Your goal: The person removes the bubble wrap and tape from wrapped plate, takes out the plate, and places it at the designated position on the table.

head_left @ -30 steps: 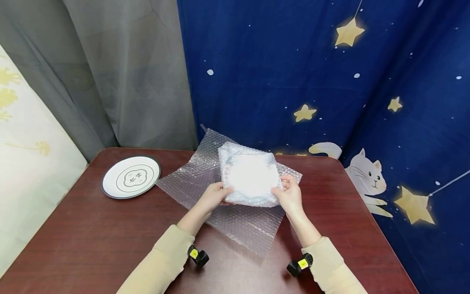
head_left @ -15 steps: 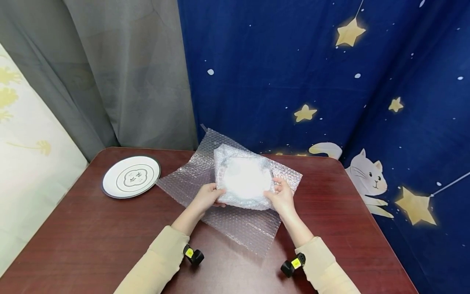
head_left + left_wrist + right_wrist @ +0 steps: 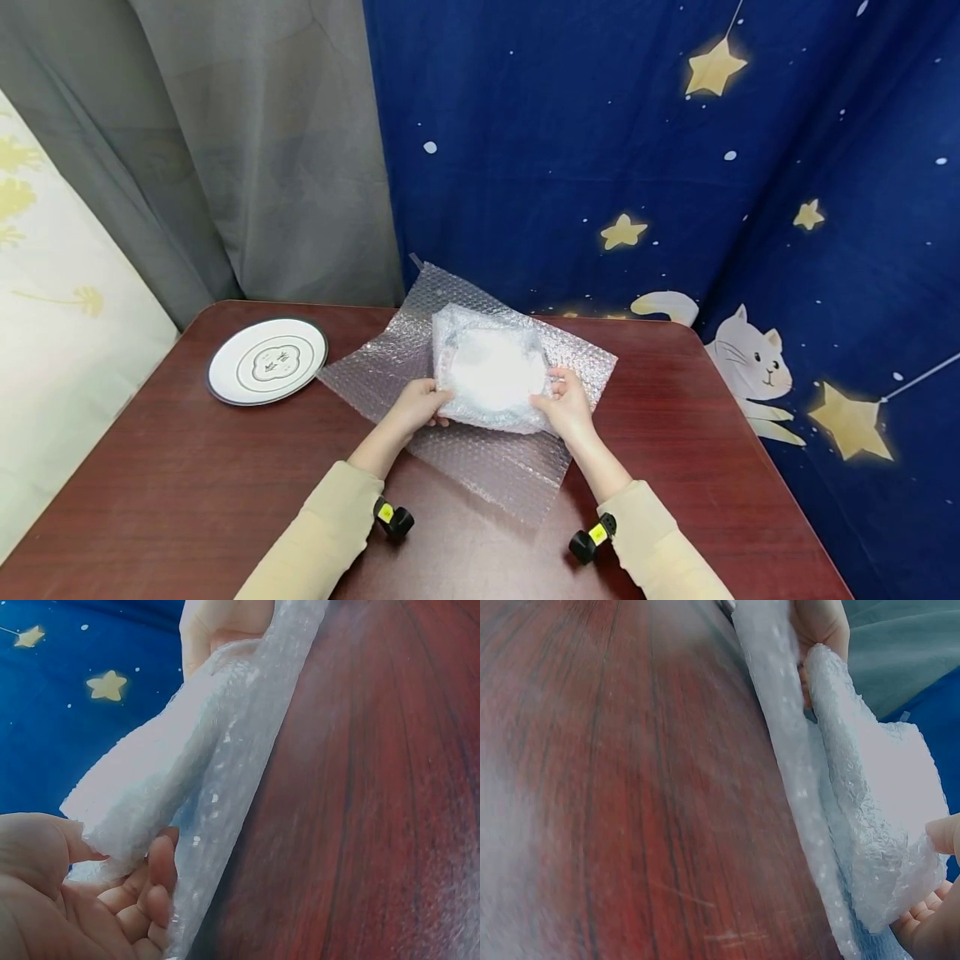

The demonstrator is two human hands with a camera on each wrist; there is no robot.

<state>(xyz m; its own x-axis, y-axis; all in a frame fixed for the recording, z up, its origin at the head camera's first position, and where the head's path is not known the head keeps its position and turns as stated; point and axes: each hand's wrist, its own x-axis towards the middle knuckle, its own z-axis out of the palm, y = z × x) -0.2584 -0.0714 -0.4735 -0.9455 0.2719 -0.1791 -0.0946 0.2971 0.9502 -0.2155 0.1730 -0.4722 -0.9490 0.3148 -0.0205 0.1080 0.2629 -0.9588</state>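
Note:
A bundle in bubble wrap (image 3: 491, 371) is held between both hands over the middle of the table; glare whitens its top, and what lies inside is hidden. My left hand (image 3: 417, 406) grips its near left corner, thumb on top and fingers curled beneath, as the left wrist view shows. At the near right side my right hand (image 3: 567, 407) pinches the edge the same way. Below the bundle a sheet of bubble wrap (image 3: 495, 471) lies spread out flat, its corners reaching past the bundle on several sides.
A white plate (image 3: 266, 362) with a dark rim lies at the back left of the dark red wooden table (image 3: 225, 492), close to the sheet's left corner. Grey (image 3: 277, 167) and blue star-patterned curtains (image 3: 555, 167) hang right behind the table's back edge.
Both hands have brought the wrapped bundle a little to the left and nearer the person. The sheet and the plate have stayed in place.

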